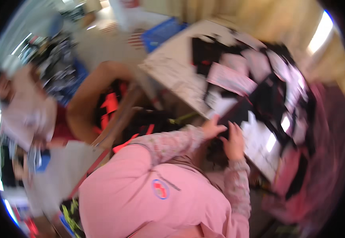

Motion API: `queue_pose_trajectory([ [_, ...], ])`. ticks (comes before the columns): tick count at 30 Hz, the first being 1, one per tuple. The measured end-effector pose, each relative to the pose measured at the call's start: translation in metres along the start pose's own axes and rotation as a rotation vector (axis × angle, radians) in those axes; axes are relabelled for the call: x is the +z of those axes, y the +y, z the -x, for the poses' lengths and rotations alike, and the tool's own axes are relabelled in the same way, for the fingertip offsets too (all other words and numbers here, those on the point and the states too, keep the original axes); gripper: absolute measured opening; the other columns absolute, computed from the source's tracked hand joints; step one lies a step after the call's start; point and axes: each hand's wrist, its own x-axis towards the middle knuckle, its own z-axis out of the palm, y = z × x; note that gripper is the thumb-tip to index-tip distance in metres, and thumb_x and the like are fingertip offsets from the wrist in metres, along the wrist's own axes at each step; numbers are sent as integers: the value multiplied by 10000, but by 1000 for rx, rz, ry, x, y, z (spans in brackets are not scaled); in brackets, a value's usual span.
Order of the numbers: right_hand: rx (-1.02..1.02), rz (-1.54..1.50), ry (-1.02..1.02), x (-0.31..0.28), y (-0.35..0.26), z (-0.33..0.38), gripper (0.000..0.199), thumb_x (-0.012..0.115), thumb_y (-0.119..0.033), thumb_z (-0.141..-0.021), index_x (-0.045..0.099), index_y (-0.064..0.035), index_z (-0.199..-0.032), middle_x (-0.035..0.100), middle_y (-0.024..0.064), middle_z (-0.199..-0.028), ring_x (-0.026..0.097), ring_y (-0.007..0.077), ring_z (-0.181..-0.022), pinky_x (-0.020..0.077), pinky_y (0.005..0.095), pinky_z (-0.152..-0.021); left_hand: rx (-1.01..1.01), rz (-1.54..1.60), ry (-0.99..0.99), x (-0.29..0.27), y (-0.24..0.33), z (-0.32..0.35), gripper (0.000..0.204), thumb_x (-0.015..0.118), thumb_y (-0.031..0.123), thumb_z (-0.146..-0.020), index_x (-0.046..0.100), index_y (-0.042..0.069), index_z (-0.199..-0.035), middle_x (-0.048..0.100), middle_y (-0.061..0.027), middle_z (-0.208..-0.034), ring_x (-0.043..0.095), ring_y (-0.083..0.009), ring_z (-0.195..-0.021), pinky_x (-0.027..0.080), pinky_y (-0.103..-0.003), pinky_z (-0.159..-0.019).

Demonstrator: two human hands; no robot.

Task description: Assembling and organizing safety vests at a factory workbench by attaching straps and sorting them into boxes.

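Note:
Both of my hands are at the near edge of a white table [172, 73], and the picture is smeared by motion. My left hand [212, 128] pinches the near end of a flat black cloth piece [238, 113]. Close beside it, my right hand [234, 142] grips the same end, thumb toward the left hand. The black piece slants away over the table edge. Just past it lie white paper sheets [255, 133] and a heap of black fabric [267, 97]. The fingertips' exact hold is blurred.
Pale pink printed bundles [232, 77] lie on the table among black pieces. A blue crate [158, 33] stands beyond its far left corner. Sheer dark-pink material [323, 154] hangs at the right. Black and red cloth [111, 105] is heaped left of my arm; a blurred person [30, 107] is farther left.

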Motion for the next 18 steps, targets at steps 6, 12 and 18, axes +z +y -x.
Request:
queue_pose_trajectory([
  [6, -18, 21, -86, 5, 3, 12, 800, 772, -194, -627, 386, -80, -1319, 390, 170, -1337, 369, 342, -1240, 294, 450, -1032, 474, -602, 131, -19, 15, 9, 569, 672, 203, -719, 469, -2, -1209, 485, -199, -1126, 445, -345, -1078, 340, -407, -952],
  [12, 124, 157, -43, 28, 11, 26, 716, 708, -278, -693, 402, -90, -1313, 361, 172, -1376, 377, 333, -1255, 291, 534, -1000, 762, -820, -278, -16, 14, 13, 552, 698, 150, -714, 485, 49, -1213, 470, -162, -1217, 437, -335, -1125, 327, -429, -966],
  [18, 116, 56, 167, 32, 16, 19, 245, 639, -197, -702, 624, -97, -925, 565, 76, -1067, 511, 244, -1049, 410, 401, -865, 789, -877, -230, -20, 8, 2, 388, 648, 95, -725, 564, 51, -1101, 520, -155, -1106, 472, -332, -1053, 366, -405, -921],
])
